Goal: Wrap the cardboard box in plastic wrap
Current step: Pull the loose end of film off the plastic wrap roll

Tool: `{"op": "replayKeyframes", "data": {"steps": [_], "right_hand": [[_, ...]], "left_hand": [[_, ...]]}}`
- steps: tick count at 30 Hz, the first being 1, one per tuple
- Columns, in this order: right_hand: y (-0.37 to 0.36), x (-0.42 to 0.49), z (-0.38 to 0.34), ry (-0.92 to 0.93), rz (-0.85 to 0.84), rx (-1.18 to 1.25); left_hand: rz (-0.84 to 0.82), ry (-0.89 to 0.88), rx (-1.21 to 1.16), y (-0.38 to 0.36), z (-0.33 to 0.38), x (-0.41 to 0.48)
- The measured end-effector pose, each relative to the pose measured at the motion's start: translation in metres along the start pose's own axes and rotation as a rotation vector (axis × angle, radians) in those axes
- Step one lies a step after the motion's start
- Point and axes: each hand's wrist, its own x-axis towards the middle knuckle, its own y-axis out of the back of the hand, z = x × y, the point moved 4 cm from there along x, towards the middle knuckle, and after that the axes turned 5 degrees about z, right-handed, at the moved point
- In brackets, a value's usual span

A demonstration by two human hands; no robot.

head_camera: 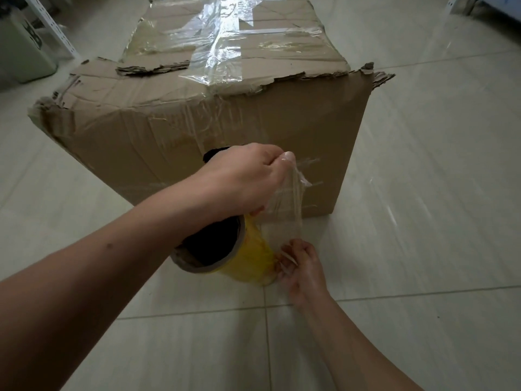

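A large, battered cardboard box (174, 128) with torn flaps and strips of clear tape stands on the tiled floor ahead of me. In front of it is a roll of plastic wrap (248, 258) with a yellowish body and a dark hollow core. My left hand (242, 179) is above the roll and pinches the top of a loose strip of clear film (284, 210) against the box's near side. My right hand (301, 269) is lower, beside the roll, and pinches the bottom of the same strip.
Pale floor tiles (423, 193) surround the box. A white metal rack leg (53, 26) and a pale green bin (22, 49) stand at the far left. Another white frame (462, 4) shows at the far right corner.
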Motion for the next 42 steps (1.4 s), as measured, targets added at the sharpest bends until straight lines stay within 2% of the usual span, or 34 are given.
{"op": "replayKeyframes", "data": {"steps": [5, 10, 15, 23, 27, 32, 35, 42], "right_hand": [[0.008, 0.006, -0.012, -0.108, 0.050, 0.289], [0.015, 0.010, -0.027, -0.175, 0.113, 0.506], [0.017, 0.009, -0.029, -0.132, 0.096, 0.450], [0.018, 0.018, -0.030, 0.044, 0.015, 0.145], [0.022, 0.017, -0.032, 0.166, 0.013, -0.071], [0.024, 0.025, -0.049, 0.238, 0.048, -0.081], [0.025, 0.028, -0.053, 0.247, 0.060, -0.068], [0.021, 0.029, -0.050, 0.246, 0.104, -0.046]], "left_hand": [[0.023, -0.046, -0.021, -0.006, 0.015, 0.015], [0.052, -0.086, 0.128, -0.007, 0.020, 0.022], [0.055, -0.115, 0.179, -0.008, 0.029, 0.023], [-0.117, -0.271, 0.497, -0.021, 0.037, 0.023], [-0.010, -0.364, 0.515, -0.022, 0.042, 0.030], [0.278, -0.496, 0.311, -0.022, 0.047, 0.029], [0.349, -0.490, 0.303, -0.020, 0.049, 0.026], [0.099, -0.391, 0.356, -0.024, 0.048, 0.028]]}}
